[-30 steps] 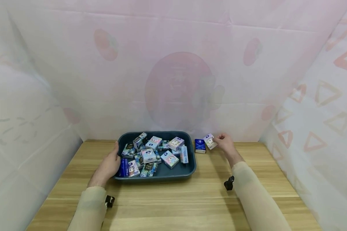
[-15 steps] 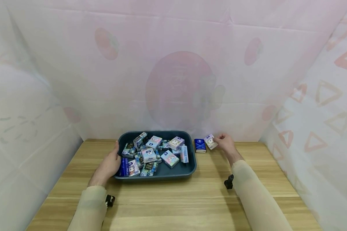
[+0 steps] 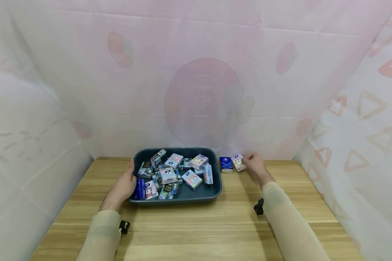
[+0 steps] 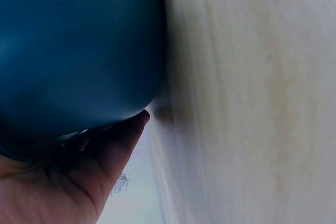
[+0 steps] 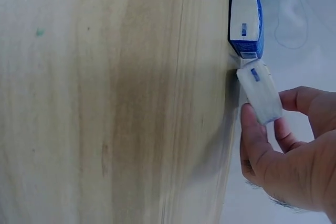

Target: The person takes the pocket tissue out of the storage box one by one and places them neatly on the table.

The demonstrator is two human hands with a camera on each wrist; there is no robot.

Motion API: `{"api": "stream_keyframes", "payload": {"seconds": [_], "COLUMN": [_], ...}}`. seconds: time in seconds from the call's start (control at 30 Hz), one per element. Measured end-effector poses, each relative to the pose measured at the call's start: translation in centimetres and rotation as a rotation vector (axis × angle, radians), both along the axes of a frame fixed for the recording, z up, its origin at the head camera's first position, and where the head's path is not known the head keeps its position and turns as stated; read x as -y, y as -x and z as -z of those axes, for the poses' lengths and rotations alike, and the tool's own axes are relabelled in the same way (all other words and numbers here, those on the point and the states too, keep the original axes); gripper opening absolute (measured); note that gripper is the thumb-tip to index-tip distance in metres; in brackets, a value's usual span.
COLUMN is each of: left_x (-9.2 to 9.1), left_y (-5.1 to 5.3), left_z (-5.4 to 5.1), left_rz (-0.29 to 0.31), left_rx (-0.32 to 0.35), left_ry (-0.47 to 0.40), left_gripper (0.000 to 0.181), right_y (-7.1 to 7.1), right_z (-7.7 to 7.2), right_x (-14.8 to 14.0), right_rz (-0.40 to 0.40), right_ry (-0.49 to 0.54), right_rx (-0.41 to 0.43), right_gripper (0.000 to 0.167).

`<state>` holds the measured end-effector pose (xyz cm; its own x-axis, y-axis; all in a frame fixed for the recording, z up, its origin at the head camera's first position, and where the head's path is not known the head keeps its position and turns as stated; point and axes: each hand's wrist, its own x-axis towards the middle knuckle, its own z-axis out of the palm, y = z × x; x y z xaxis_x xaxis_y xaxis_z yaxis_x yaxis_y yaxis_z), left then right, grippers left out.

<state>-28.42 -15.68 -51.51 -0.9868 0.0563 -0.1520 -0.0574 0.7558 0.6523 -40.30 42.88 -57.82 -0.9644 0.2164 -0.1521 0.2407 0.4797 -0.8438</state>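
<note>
My left hand (image 3: 123, 185) rests against the left end of a dark teal tray (image 3: 196, 199); its fingers touch the outer wall (image 4: 94, 66). Several small tissue packs lie jumbled in the tray, among them a light blue pack (image 3: 192, 179), a dark floral pack (image 3: 168, 191) and a dark blue pack (image 3: 139, 189). Right of the tray, my right hand (image 3: 256, 166) pinches a white and lilac tissue pack (image 3: 239, 162) between thumb and fingers. In the right wrist view this pack (image 5: 261, 92) is tilted, its near corner close to a standing blue tissue pack (image 5: 245, 22).
The wooden table (image 3: 179, 232) runs beneath everything. A pale printed cloth (image 3: 202, 90) hangs directly behind the tray and packs, with further cloth sides at left and right. Black camera mounts (image 3: 258, 206) sit on both wrists.
The pinched tissue pack has turned slightly and shifted a little to the right, beside the blue one. My left hand and the tray have stayed in place.
</note>
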Motion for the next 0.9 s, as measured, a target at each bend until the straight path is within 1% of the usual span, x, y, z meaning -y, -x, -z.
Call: {"api": "stream_keyframes", "payload": {"seconds": [0.07, 0.1, 0.17, 0.2, 0.3, 0.33, 0.37, 0.4, 0.43, 0.47, 0.5, 0.53, 0.57, 0.6, 0.63, 0.7, 0.73, 0.77, 0.8, 0.9], "left_x": [0.0, 0.0, 0.0, 0.0, 0.0, 0.1, 0.1, 0.1, 0.1, 0.2, 0.2, 0.2, 0.2, 0.2, 0.2, 0.2, 0.1, 0.1, 0.1, 0.1], "left_y": [0.0, 0.0, 0.1, 0.1, 0.1, 0.2, 0.2, 0.2, 0.3, 0.3, 0.3, 0.3, 0.4, 0.4, 0.4, 0.4, 0.4, 0.4, 0.4, 0.4], "left_z": [0.0, 0.0, 0.0, 0.0, 0.1, 0.1, 0.2, 0.2, 0.3, 0.3, 0.3, 0.3, 0.3, 0.2, 0.2, 0.1, 0.1, 0.1, 0.1, 0.0], "left_rz": [0.001, 0.002, 0.001, 0.001, -0.001, 0.001, 0.003, 0.002, 0.003, 0.004, 0.004, 0.003, 0.001, 0.000, 0.001, -0.001, 0.000, 0.001, 0.000, 0.003], "left_rx": [0.000, 0.000, 0.001, 0.003, 0.009, 0.007, 0.006, 0.010, 0.010, 0.010, 0.010, 0.013, 0.015, 0.017, 0.016, 0.020, 0.020, 0.021, 0.023, 0.023], "left_ry": [0.001, 0.002, 0.006, 0.005, 0.004, 0.003, 0.001, -0.003, -0.004, -0.004, -0.005, -0.005, -0.005, -0.003, 0.000, 0.000, -0.001, -0.001, -0.001, -0.003], "left_gripper": [0.075, 0.075, 0.075, 0.075, 0.075, 0.075, 0.075, 0.075, 0.075, 0.075, 0.075, 0.075, 0.075, 0.075, 0.075, 0.075, 0.074, 0.074, 0.074, 0.074], "right_y": [-1.0, -0.4, -0.9, -1.0, -0.5, -0.5, -0.4, -1.2, -0.9, -0.9, -1.8, -1.8, -2.4, -3.3, -3.3, -5.3, -5.0, -5.3, -4.5, -1.6], "right_z": [-1.0, -0.7, -1.3, -1.4, -0.7, -0.5, -0.4, -1.2, -0.8, -0.8, -1.5, -1.0, -1.8, -2.7, -2.7, -4.8, -4.8, -5.5, -4.7, -1.2], "right_x": [0.8, 0.7, 1.2, 1.3, 1.1, 1.0, 0.9, 1.4, 1.1, 1.0, 1.4, 0.8, 1.2, 1.7, 1.6, 3.0, 2.9, 3.5, 3.0, 0.9], "right_rz": [0.003, 0.011, -0.002, -0.008, 0.003, -0.008, 0.002, -0.012, -0.013, -0.020, -0.046, -0.086, -0.083, -0.097, -0.098, -0.111, -0.107, -0.088, -0.080, -0.089], "right_ry": [-0.013, -0.020, 0.011, 0.026, 0.069, 0.066, 0.053, 0.037, 0.039, 0.019, 0.004, 0.018, 0.012, 0.013, 0.010, -0.018, -0.027, -0.053, -0.060, -0.070], "right_rx": [0.033, 0.059, 0.091, 0.102, 0.118, 0.116, 0.121, 0.123, 0.131, 0.137, 0.130, 0.108, 0.111, 0.108, 0.108, 0.098, 0.104, 0.124, 0.121, 0.124], "right_gripper": [0.022, 0.024, 0.029, 0.031, 0.033, 0.034, 0.032, 0.033, 0.031, 0.032, 0.032, 0.034, 0.034, 0.036, 0.036, 0.039, 0.040, 0.039, 0.038, 0.036]}}
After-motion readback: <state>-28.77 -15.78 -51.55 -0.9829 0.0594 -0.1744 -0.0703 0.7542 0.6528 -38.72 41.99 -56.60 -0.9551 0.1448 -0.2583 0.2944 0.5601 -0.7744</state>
